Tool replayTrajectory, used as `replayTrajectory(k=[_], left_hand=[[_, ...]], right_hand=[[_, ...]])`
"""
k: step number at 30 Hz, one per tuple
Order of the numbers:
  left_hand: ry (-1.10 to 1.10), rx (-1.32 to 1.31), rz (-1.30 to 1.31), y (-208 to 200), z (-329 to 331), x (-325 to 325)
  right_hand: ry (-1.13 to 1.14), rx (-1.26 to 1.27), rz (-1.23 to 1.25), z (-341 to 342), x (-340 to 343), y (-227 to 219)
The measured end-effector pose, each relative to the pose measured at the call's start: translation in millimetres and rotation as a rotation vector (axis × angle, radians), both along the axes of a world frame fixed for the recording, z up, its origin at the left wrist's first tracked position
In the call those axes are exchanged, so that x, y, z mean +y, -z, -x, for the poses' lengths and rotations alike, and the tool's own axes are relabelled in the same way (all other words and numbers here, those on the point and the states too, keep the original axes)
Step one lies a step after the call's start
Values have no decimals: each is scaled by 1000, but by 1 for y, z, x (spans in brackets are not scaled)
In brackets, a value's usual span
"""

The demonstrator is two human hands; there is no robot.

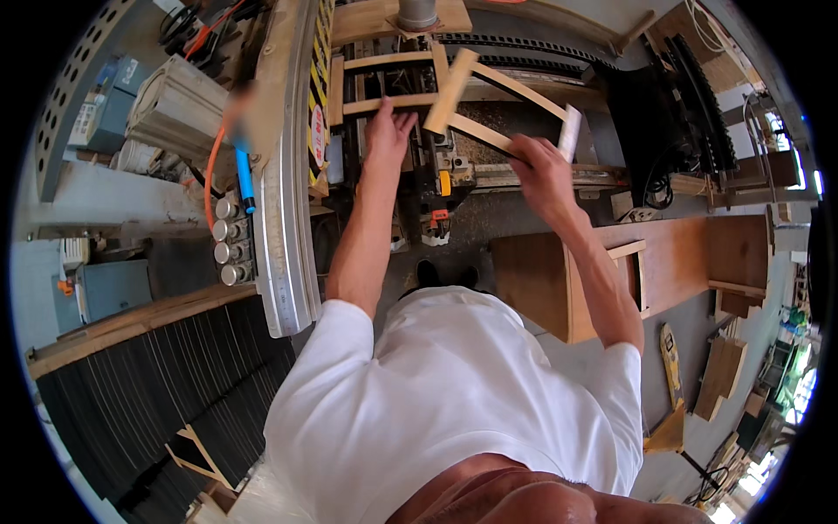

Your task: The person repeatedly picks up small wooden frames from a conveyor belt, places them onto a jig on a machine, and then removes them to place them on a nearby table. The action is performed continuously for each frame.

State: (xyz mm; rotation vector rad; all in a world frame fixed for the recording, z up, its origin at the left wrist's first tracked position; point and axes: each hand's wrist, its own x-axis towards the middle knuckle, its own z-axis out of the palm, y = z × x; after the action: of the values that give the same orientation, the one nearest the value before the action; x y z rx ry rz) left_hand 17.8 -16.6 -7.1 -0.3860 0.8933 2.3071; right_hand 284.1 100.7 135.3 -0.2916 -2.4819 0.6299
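My right hand is closed around the near rail of a light wooden frame. That frame is raised and tilted over the machine, with a pale end piece at its right. A second wooden frame lies flat on the machine bed to the left. My left hand is at the near rail of this second frame, its fingers apart and the fingertips at the wood. The left end of the raised frame comes close to the right end of the lying one; whether they touch, I cannot tell.
A metal machine beam with a striped edge runs along my left. Black cable chains cross the far side. To the right stands a brown wooden box-like bench with another frame on it. Dark stacked strips lie at lower left.
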Motion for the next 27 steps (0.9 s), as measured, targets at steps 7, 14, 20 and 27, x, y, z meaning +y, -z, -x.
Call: replayTrajectory(k=[7, 14, 20, 27], left_hand=[[154, 128, -249, 3, -77, -56], [91, 206, -377, 8, -80, -55], [-95, 128, -167, -2, -113, -63], [-167, 126, -74, -23, -227, -137]], right_hand=[[-325, -115, -139, 123, -19, 40], [-453, -155, -178, 140, -18, 61], [-491, -109, -165, 178, 11, 66], [-497, -67, -185, 249, 23, 89]])
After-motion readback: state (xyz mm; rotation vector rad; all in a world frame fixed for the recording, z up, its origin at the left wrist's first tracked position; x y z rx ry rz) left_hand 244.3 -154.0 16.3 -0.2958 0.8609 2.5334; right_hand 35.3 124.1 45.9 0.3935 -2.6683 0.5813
